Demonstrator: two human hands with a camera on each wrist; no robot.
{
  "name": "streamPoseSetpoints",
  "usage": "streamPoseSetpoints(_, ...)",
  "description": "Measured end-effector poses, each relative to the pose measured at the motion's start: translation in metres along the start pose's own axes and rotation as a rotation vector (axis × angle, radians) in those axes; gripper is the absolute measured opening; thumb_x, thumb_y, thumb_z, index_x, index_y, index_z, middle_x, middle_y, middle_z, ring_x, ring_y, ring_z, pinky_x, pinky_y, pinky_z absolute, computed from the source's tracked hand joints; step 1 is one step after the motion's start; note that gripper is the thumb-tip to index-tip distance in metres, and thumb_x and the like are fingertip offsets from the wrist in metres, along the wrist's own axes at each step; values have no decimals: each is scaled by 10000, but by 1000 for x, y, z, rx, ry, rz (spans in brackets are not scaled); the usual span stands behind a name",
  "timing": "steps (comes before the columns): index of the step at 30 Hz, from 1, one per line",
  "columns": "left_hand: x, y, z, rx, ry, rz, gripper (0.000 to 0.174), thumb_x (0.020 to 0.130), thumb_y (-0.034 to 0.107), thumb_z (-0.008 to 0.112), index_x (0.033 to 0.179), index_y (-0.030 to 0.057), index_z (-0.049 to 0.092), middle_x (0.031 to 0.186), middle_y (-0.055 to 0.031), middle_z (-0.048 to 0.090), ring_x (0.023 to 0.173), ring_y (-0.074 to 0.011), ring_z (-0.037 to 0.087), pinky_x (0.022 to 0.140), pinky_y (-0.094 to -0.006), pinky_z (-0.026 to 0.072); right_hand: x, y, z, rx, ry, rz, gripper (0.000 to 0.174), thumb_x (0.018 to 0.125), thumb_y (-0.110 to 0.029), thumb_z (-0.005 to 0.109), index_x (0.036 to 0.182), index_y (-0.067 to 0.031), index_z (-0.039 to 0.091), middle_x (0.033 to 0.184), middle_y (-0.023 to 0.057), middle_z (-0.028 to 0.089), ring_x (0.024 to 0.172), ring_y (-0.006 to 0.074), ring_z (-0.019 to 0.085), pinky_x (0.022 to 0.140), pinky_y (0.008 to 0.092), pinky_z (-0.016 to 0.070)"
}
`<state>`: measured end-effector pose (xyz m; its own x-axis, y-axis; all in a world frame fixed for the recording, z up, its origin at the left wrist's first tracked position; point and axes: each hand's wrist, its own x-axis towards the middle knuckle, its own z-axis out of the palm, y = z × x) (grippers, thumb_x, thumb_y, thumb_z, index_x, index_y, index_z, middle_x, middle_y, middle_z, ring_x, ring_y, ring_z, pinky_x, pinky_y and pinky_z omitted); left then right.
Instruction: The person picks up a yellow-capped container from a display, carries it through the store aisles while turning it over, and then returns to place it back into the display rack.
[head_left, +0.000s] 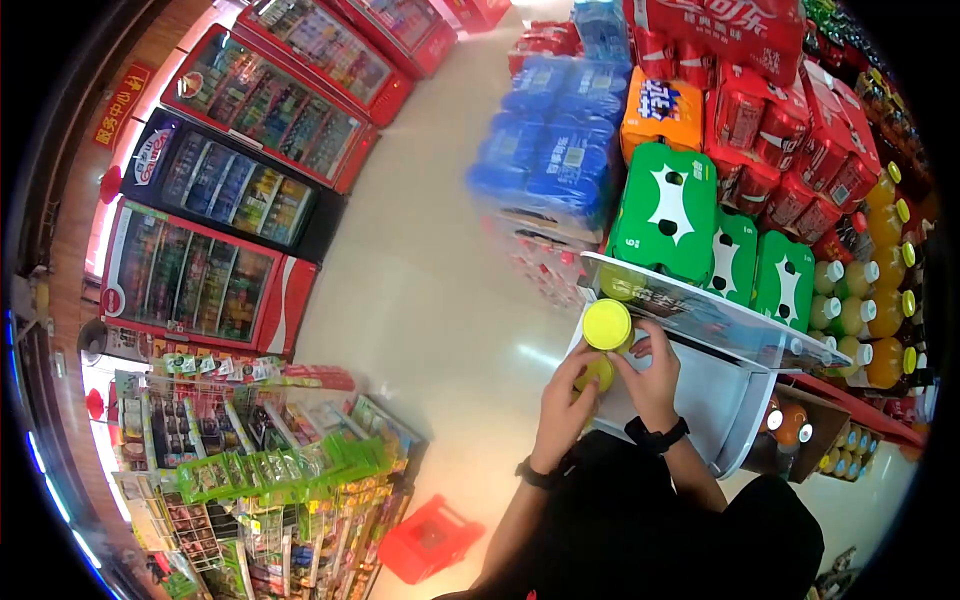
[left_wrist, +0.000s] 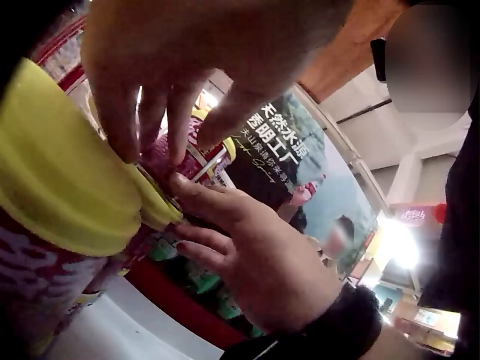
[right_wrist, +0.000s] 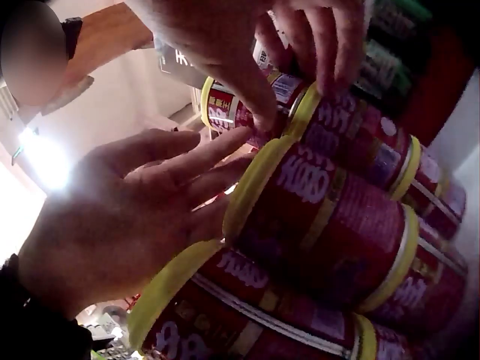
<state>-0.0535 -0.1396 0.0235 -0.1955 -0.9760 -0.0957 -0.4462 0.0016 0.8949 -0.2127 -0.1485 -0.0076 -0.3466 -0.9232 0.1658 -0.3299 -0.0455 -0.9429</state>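
Both hands are at a dark red can with a yellow lid (head_left: 607, 323), which stands on top of another such can. My right hand (head_left: 652, 378) has its thumb and fingers around the can's side. In the right wrist view that upper can (right_wrist: 225, 112) sits between the fingers of the right hand (right_wrist: 232, 45). From the other side, my left hand (head_left: 562, 405) brings its fingertips against the can, partly hidden by it. Nearer the body, a second yellow-lidded can (head_left: 601, 371) lies partly under the left hand. The right wrist view shows more stacked cans (right_wrist: 315, 225).
The cans stand on a white display shelf (head_left: 705, 390) with a printed header board (head_left: 690, 300). Green drink packs (head_left: 665, 210) and blue bottle packs (head_left: 555, 140) are stacked beyond. A red basket (head_left: 430, 540) sits on the floor at lower left, beside a snack rack (head_left: 260, 475).
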Motion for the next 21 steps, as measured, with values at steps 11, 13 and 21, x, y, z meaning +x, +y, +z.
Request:
streamPoseSetpoints(11, -13, 3, 18, -142, 117, 8, 381, 951, 24, 606, 1332, 41, 602, 1525, -171, 533, 1423, -327, 497, 1155, -401, 413, -2, 13, -24, -162, -135, -78, 437, 854, -83, 791, 1249, -25, 614, 1088, 133, 689, 885, 278, 664, 761, 380, 533)
streamPoseSetpoints(13, -20, -20, 18, -96, 162, 44, 386, 960, 41, 614, 1345, 45, 591, 1524, -167, 530, 1421, -320, 501, 1162, -395, 406, -7, 20, -29, -84, -158, -22, 346, 865, -65, 771, 1178, -3, 636, 1016, 127, 708, 835, 253, 662, 752, 372, 533)
streamPoseSetpoints(21, -127, -45, -14, -338, 386, 17, 356, 1035, 148, 592, 1376, 44, 599, 1379, -140, 639, 1259, -263, 613, 1105, -378, 458, -45, -12, -19, 57, -215, -151, 55, 979, -48, 617, 977, 6, 624, 817, 47, 586, 738, 119, 576, 662, 252, 478)
